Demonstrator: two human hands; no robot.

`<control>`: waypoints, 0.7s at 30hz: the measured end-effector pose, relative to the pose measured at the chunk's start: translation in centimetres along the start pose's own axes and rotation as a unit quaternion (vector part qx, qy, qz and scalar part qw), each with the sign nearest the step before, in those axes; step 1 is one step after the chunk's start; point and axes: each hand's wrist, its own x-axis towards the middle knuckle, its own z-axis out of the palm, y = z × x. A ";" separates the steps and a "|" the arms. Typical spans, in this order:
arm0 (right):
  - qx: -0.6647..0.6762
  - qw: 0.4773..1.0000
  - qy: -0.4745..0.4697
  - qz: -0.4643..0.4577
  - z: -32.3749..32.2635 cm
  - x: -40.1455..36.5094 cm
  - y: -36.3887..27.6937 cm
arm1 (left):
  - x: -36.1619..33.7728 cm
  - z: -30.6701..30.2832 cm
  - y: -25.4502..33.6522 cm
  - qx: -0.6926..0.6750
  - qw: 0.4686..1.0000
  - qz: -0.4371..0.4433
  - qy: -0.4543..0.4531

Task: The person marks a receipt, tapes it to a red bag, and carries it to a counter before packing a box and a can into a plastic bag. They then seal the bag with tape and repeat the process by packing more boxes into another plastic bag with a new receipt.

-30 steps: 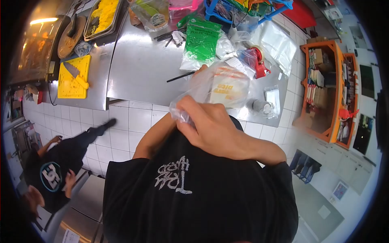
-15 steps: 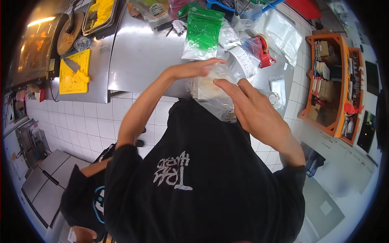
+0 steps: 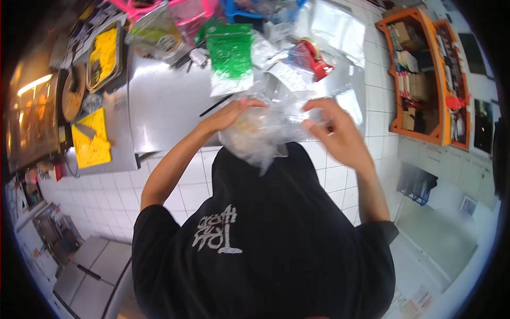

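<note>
I hold a clear plastic bag [image 3: 257, 139] with a pale food item inside, in front of my chest at the edge of the steel counter [image 3: 164, 101]. My left hand [image 3: 232, 113] grips the bag's upper left side. My right hand [image 3: 332, 130] pinches the bag's right end; its fingers are blurred by motion. The bag hangs between both hands, its lower corner drooping over my black shirt.
On the counter lie a green printed packet [image 3: 231, 58], a red tape dispenser [image 3: 316, 56], loose clear bags [image 3: 334, 29], a black stick [image 3: 215, 105] and a yellow cutting board with a knife [image 3: 91, 138]. An orange shelf unit [image 3: 419, 74] stands at the right.
My hands have spread apart, the right one moving to the bag's right end and the left to its upper left. The view has tilted, and the other person at lower left is gone from sight.
</note>
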 end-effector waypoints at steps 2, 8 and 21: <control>-0.181 0.981 -0.063 -0.041 0.6 -0.9 -2.1 | -0.5 0.9 0.7 -0.026 0.997 -0.051 0.048; -0.290 0.936 -0.079 -0.186 8.9 -0.1 -2.5 | 1.3 -0.4 -2.5 -0.149 0.986 -0.048 -0.057; 0.035 0.983 0.000 -0.182 3.7 0.8 -1.2 | -1.5 -0.3 0.8 0.154 0.986 0.024 -0.064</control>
